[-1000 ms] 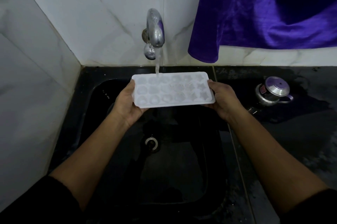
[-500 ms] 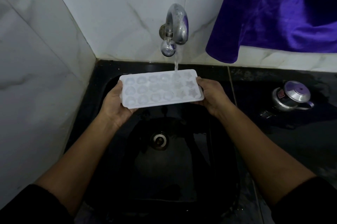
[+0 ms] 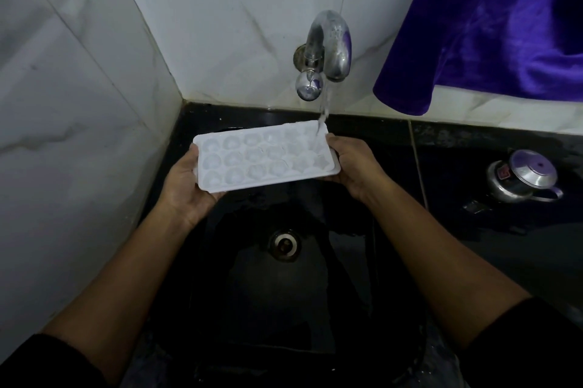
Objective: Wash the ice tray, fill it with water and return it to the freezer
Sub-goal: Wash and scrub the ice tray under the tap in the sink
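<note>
From the head view, the only one there is, the white ice tray point(image 3: 266, 160) is held over the black sink point(image 3: 284, 308), cups facing up, just below the tap point(image 3: 331, 46). The left hand point(image 3: 186, 188) grips the tray's left short end, thumb lying along the edge and the fingers point(image 3: 213, 196) curled underneath; the right hand point(image 3: 355, 166) clamps the opposite short end in the same way, so both hands are closed on the tray and neither is free. The tray's long axis runs left to right between the two hands, and it sits slightly tilted, the right end higher and further back towards the wall. The stream of water point(image 3: 323, 113) from the tap lands on the far right corner of the tray, just beside the right thumb, so the right hand is much the nearer one to the tap. I would judge this to be rinsing or the start of filling; the cups to the left of the tap look as though the stream has yet to reach them, though how much water each holds is hard to tell. To bring them under it, the tray would have to slide rightward along its own length. On the wet bench point(image 3: 473, 248) to the right of the tap stands a small steel pot point(image 3: 520, 177), and a purple cloth point(image 3: 492, 27) hangs above it.
</note>
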Available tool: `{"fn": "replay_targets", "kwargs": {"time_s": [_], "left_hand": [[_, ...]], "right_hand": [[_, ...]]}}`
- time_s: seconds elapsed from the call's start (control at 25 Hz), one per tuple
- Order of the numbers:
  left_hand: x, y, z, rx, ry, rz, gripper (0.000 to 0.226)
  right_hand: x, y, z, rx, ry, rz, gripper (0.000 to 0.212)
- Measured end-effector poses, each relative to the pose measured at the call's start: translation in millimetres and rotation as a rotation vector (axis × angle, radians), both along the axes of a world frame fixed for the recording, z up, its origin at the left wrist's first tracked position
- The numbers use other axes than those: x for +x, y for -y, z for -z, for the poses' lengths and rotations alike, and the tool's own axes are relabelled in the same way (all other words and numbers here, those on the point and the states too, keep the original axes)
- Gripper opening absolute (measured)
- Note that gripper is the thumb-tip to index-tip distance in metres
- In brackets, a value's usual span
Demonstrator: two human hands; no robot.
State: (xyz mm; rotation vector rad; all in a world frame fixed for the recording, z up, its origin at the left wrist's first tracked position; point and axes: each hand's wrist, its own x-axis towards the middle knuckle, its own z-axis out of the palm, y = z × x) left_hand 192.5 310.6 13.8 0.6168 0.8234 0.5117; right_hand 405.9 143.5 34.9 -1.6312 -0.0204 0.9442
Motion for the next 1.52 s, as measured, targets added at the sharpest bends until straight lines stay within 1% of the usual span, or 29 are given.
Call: {"fn": "replay_targets", "kwargs": {"time_s": [0.12, 0.28, 0.44, 0.64, 1.0, 1.2, 1.36, 1.52], "left_hand": [[0.8, -1.0, -0.5, 0.000, -0.004, -0.006, 0.052], [10.9, -1.4, -1.7, 0.005, 0.002, -0.009, 0.056], [33.8, 2.7, -5.7, 0.010, 0.006, 0.022, 0.050], [64.4, 13.8, -4.4, 0.002, 0.008, 0.086, 0.053], [110.5, 42.4, 6.9, -0.034, 0.035, 0.236, 0.055], [131.7, 66.6, 7.6, -0.032, 0.042, 0.286, 0.051], [132.7, 79.4, 8.4, -0.036, 0.045, 0.308, 0.047], [112.0, 78.3, 13.0, -0.040, 0.039, 0.281, 0.049]], "right_hand": [[0.0, -1.8, 0.6, 0.011, 0.003, -0.012, 0.027], [6.8, -0.9, -2.9, 0.005, 0.015, -0.001, 0.025], [23.4, 7.9, -8.2, 0.004, 0.023, 0.024, 0.023], [44.1, 30.6, -7.7, 0.004, 0.051, 0.071, 0.024], [67.0, 86.3, -8.0, 0.035, 0.035, 0.155, 0.025], [78.3, 116.6, -8.6, 0.023, 0.069, 0.208, 0.025], [78.5, 131.7, -8.5, -0.007, 0.070, 0.218, 0.028], [62.4, 128.1, -9.4, -0.008, 0.052, 0.179, 0.027]]}}
